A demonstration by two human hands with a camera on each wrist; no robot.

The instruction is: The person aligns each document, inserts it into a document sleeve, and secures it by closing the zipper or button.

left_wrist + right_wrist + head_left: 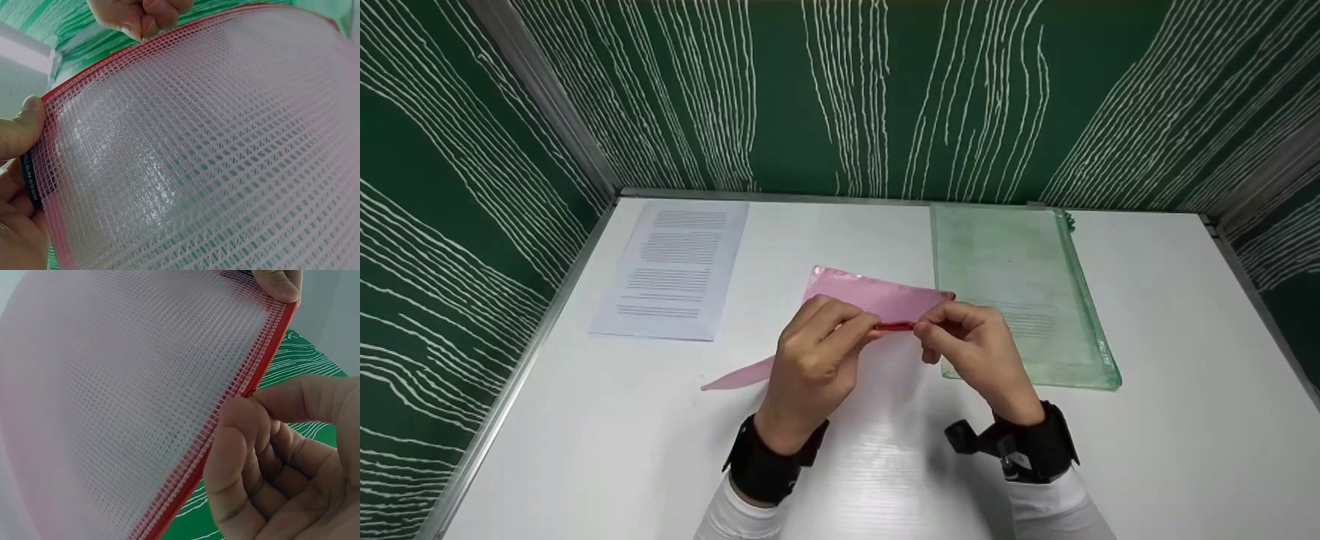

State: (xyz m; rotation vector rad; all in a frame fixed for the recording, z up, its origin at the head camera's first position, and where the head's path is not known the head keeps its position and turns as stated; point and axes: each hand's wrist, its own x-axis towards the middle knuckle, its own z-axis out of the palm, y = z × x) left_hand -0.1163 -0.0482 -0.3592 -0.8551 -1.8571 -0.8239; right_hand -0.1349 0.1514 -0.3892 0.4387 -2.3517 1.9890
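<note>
Leftmost, you have a printed sheet (pixel 671 270) lying near the back left corner of the white table (pixel 525 450), with the green wall (pixel 780 97) rising behind the back edge. Toward the middle, well in from the front edge, your left hand (pixel 814 360) pinches one corner of the pink mesh pouch (pixel 862 292), thumb on top, right by its black label (pixel 29 174). The pouch's red zipper (pixel 894 326) runs from that corner to your right hand (pixel 979 345), whose thumb and forefinger are pressed together on the zipper edge; you cannot tell whether they have the slider. Seen from your head, the pouch's right tip overlaps the left side of the green pouch (pixel 997 255), which lies against the back edge, right of centre, with printed text showing through it.
</note>
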